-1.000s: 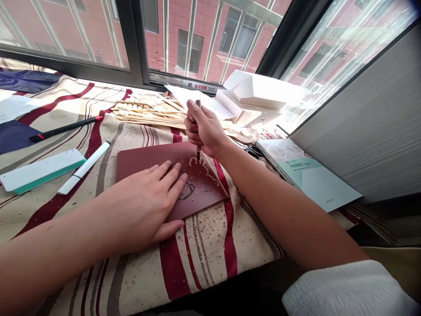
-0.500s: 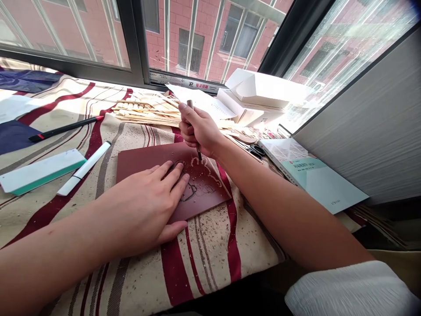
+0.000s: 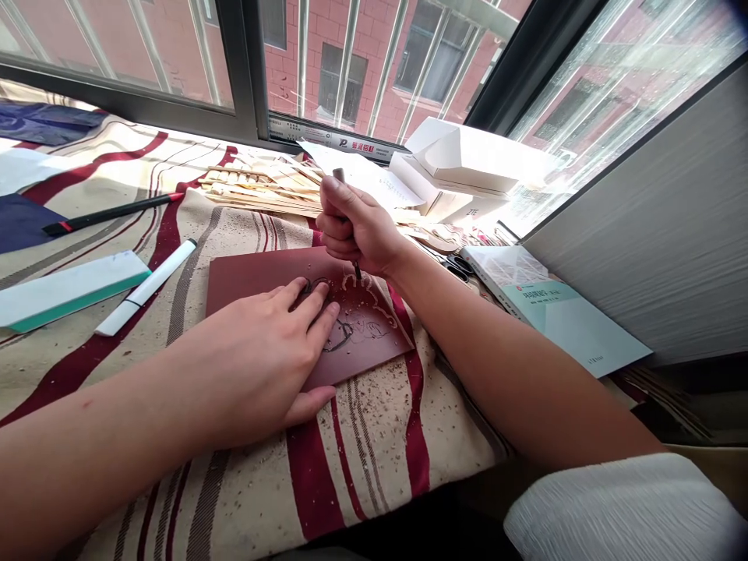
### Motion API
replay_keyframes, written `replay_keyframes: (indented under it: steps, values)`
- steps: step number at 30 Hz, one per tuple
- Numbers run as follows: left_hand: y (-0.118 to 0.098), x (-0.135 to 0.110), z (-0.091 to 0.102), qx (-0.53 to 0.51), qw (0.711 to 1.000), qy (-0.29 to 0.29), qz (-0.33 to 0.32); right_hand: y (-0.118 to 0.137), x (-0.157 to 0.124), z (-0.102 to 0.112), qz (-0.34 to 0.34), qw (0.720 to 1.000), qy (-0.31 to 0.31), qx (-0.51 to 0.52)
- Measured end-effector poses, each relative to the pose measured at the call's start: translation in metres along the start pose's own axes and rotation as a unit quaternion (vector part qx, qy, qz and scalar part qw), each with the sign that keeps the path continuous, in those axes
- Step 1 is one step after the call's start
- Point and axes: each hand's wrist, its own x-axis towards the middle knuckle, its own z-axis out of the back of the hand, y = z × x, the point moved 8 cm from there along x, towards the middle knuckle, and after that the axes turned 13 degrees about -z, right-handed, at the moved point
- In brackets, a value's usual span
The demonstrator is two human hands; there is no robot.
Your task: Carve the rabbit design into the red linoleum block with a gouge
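My right hand [image 3: 356, 230] is shut around the handle of a small carving gouge [image 3: 339, 174], whose metal tip [image 3: 358, 271] rests in the cut area of a dark red lino block [image 3: 257, 273]. My left hand [image 3: 274, 343] lies flat on the block with its fingers spread, pressing near the carved curved lines [image 3: 374, 308]. Those lines show pale against the red surface, and my left fingers hide part of the design. Small shavings lie around the block.
The block rests on a striped cream and red cloth [image 3: 374, 436] strewn with shavings. A black pen [image 3: 111, 214], white marker [image 3: 146, 288], and white-green ruler [image 3: 70, 288] lie left. Wooden strips [image 3: 257, 191], a white box [image 3: 467, 156], scissors [image 3: 456, 265], and a book [image 3: 555, 312] lie beyond and right.
The gouge handle leans further left than a second ago, and my right hand has shifted slightly left. The whole view has moved a little, with the table higher in the picture.
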Motion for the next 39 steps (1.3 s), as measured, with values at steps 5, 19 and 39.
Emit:
replay_keyframes:
  steps: [5,19,39]
  values:
    - [-0.001,0.000,-0.002,0.014,1.000,-0.023,-0.007,0.001,-0.002,0.034,0.072,0.962,-0.263,0.016]
    - [0.001,-0.004,-0.005,0.009,0.995,-0.102,-0.007,-0.012,0.005,0.039,-0.028,0.977,-0.186,0.099]
    - [-0.001,0.001,-0.002,0.013,1.000,-0.019,-0.014,-0.001,-0.013,0.045,0.106,0.936,-0.333,0.038]
